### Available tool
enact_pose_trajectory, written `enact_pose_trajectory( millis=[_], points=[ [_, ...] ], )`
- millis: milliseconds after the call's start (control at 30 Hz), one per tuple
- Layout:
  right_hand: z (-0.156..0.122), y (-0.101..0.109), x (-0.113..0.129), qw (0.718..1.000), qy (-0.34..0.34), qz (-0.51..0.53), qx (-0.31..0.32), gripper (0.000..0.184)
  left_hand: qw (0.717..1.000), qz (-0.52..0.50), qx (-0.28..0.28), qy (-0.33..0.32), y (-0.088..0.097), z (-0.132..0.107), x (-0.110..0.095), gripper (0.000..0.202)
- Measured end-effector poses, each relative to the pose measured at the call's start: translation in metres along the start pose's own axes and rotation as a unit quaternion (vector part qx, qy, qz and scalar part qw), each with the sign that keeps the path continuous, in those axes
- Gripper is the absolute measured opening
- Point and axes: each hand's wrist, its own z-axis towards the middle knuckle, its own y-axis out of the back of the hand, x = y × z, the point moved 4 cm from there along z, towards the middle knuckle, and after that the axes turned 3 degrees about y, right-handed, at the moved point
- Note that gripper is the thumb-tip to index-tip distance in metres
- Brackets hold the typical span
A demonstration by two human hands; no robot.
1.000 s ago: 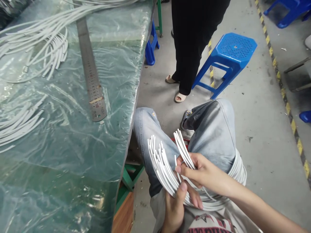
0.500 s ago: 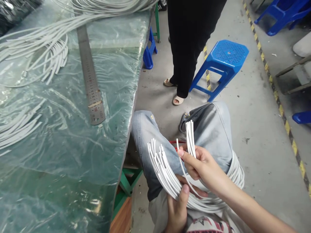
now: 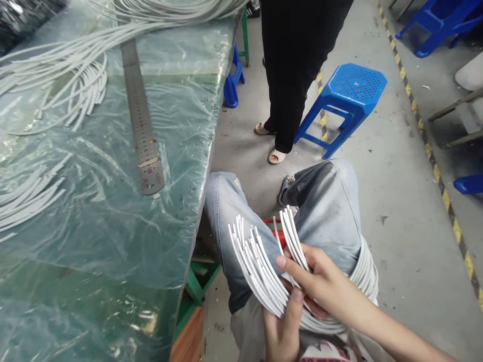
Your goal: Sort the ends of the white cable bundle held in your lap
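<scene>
A bundle of white cables (image 3: 260, 271) lies over my lap, its cut ends fanned out toward my knees. My left hand (image 3: 283, 322) is closed round this bundle from below, thumb on top. Just to the right, my right hand (image 3: 313, 274) grips a smaller group of white cables (image 3: 292, 234) with their ends pointing up. One single cable (image 3: 277, 234) stands slightly apart at the right thumb and fingertips. The cables' far part loops round over my right thigh. Some right fingers are hidden behind the cables.
On the left, a table (image 3: 173, 241) under clear plastic bears a steel ruler (image 3: 141, 120) and more white cables (image 3: 75, 45). Ahead stands a person in black trousers (image 3: 298, 60), beside a blue stool (image 3: 354, 83). Yellow-black tape (image 3: 430, 146) runs along the floor.
My right hand has moved down toward my left hand, with its cable group lower and tilted left. The single cable now sits closer to that group.
</scene>
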Motion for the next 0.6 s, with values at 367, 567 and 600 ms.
enact_pose_trajectory(
  millis=[367, 567, 600],
  points=[
    [0.002, 0.000, 0.002, 0.997, 0.066, 0.002, -0.027, 0.038, 0.997, 0.049, 0.055, -0.011, 0.005, 0.012, 0.002, 0.036],
    [0.008, -0.003, 0.001, 0.994, 0.078, 0.070, -0.036, 0.047, 1.000, 0.021, 0.014, 0.013, 0.011, 0.026, 0.012, 0.036],
    [0.008, 0.005, 0.005, 0.992, 0.085, 0.079, -0.050, 0.048, 0.999, 0.001, 0.029, 0.021, 0.010, 0.030, 0.014, 0.035]
  ],
)
